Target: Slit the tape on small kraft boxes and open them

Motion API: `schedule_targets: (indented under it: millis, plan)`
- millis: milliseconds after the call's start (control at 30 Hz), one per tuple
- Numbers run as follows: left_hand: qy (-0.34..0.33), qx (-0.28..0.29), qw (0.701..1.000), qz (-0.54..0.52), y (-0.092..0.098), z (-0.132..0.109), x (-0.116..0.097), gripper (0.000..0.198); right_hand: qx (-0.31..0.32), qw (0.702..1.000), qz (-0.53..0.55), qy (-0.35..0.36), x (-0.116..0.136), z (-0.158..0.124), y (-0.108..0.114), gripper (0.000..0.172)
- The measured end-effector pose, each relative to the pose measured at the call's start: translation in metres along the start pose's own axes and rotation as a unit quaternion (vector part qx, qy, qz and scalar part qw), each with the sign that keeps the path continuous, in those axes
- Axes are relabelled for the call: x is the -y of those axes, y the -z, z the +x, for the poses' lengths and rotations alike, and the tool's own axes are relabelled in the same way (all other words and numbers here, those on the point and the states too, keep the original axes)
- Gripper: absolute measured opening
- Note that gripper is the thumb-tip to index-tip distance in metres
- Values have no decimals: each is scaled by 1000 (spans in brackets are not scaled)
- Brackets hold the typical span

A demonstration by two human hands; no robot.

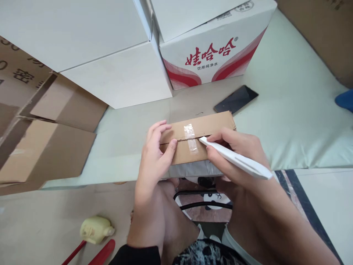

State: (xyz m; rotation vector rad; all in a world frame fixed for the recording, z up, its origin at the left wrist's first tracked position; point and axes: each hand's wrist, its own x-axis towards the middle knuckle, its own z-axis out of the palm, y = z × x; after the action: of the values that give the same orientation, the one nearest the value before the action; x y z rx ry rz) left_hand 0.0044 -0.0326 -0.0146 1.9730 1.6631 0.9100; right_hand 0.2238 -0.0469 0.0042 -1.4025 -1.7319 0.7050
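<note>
A small brown cardboard box (204, 127) lies at the table's near edge, a strip of clear tape (190, 139) crossing its lid seam. My left hand (158, 151) grips the box's left end, thumb on the near side of the seam and fingers over the top. In my right hand (237, 151) is a slim white box cutter (237, 158), pinched between thumb and fingers. Its tip meets the seam just right of the tape. Whether a blade sticks out, I cannot tell. Below the box's near side shows some silvery plastic (193, 170).
Behind the box lies a black phone (237, 99). A white and red carton (212, 55) and white boxes (118, 73) stand at the back. Open brown cartons (49, 143) fill the left. A yellow bottle (95, 230) is on the floor; a blue object (344, 100) sits far right.
</note>
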Motion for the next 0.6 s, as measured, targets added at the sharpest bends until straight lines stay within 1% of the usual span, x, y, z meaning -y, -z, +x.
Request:
schedule_targets:
  millis: [100, 167, 233, 267, 300, 333, 367, 400, 467, 500, 533, 567, 600]
  plan:
    - [-1, 16, 1000, -13, 4, 0, 5, 41, 3, 997, 67, -30, -1, -1, 4, 6]
    - [21, 21, 999, -44, 7, 1, 10, 47, 11, 992, 110, -57, -2, -2, 8, 4]
    - [52, 11, 994, -90, 9, 4, 15, 45, 22, 981, 182, -65, -5, -3, 12, 6]
    - [69, 1, 991, -114, 10, 5, 17, 42, 22, 970, 234, -58, -7, -4, 15, 9]
    - [84, -12, 987, -137, 10, 7, 18, 39, 3, 956, 289, -43, -8, -4, 18, 12]
    - [100, -26, 982, -157, 9, 8, 19, 36, -37, 940, 339, -23, -10, -3, 21, 13]
    - [116, -41, 977, -173, 8, 9, 20, 32, -97, 922, 375, -5, -12, -2, 25, 11]
    - [129, -57, 972, -188, 7, 10, 20, 29, -175, 903, 391, 7, -15, -1, 28, 9]
    - [140, -94, 962, -217, 4, 11, 22, 25, -341, 867, 363, 12, -20, 4, 33, 15]
    - [135, -110, 958, -229, 3, 12, 23, 25, -400, 853, 335, 5, -25, 7, 35, 20]
    - [129, -123, 955, -238, 2, 12, 24, 27, -432, 849, 305, -14, -30, 11, 35, 23]
    - [123, -132, 953, -243, 1, 13, 25, 30, -442, 854, 273, -44, -37, 14, 35, 24]
    - [121, -138, 953, -241, 0, 13, 25, 35, -427, 868, 238, -87, -45, 18, 34, 25]
